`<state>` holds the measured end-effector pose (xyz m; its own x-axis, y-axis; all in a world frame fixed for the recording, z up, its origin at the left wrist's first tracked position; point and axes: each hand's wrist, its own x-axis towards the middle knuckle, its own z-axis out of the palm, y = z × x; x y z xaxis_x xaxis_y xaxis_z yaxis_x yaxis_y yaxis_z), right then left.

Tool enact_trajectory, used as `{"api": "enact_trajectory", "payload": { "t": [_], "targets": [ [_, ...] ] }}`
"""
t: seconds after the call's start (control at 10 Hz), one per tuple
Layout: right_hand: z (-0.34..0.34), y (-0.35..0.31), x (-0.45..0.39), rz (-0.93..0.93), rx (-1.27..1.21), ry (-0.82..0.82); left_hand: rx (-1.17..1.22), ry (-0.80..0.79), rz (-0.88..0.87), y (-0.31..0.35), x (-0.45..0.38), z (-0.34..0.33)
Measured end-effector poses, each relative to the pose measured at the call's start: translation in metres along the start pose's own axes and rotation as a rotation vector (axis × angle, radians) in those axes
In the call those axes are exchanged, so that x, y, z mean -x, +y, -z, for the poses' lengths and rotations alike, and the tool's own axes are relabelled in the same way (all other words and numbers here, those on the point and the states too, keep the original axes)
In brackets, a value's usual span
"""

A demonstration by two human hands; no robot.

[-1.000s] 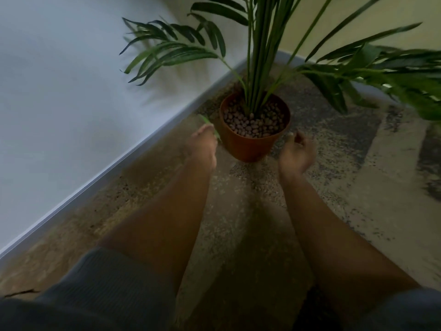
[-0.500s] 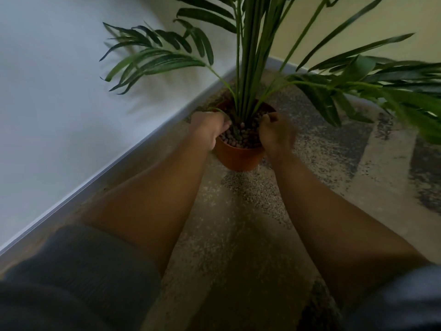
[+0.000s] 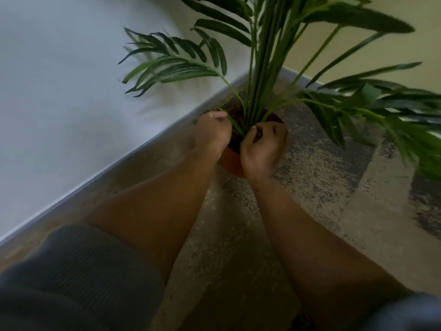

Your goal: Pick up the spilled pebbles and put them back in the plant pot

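Pebbles [image 3: 235,140], small, dark and rounded, show only as a shadowed patch inside the round terracotta-orange plastic plant pot [image 3: 232,162], in the narrow gap between the two hands; the picture is blurred there, so single stones cannot be told apart. The pot stands on a mottled beige and grey carpet [image 3: 317,177], near the pale skirting board [image 3: 119,163] that runs along the foot of the white wall [image 3: 59,80]. A green palm-like plant with long narrow fronds [image 3: 260,56] rises from the middle of the pot and spreads over both sides of the view.

Both forearms reach forward from the bottom of the picture, bare below grey ribbed sleeves [image 3: 78,271], and converge on the pot. The left hand [image 3: 211,133] lies over the left part of the rim, knuckles up, fingers curled downward into the pot; what it holds, if anything, cannot be told. The right hand [image 3: 262,145] is over the near right part of the rim, fingers bent inward into a loose cup turned toward the stems. Something dark sits within that cup, but whether it is pebbles in the grip or the pot's filling seen past the fingers cannot be told.
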<state>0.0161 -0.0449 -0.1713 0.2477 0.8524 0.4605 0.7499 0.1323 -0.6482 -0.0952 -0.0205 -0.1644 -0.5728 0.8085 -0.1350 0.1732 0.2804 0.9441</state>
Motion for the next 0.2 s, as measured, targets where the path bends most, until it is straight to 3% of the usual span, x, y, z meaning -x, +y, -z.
{"api": "enact_trajectory", "payload": {
  "t": [0.2],
  "targets": [
    [0.025, -0.046, 0.022, 0.132, 0.033, -0.004, -0.375, 0.035, -0.127, 0.011, 0.046, 0.039]
  ]
}}
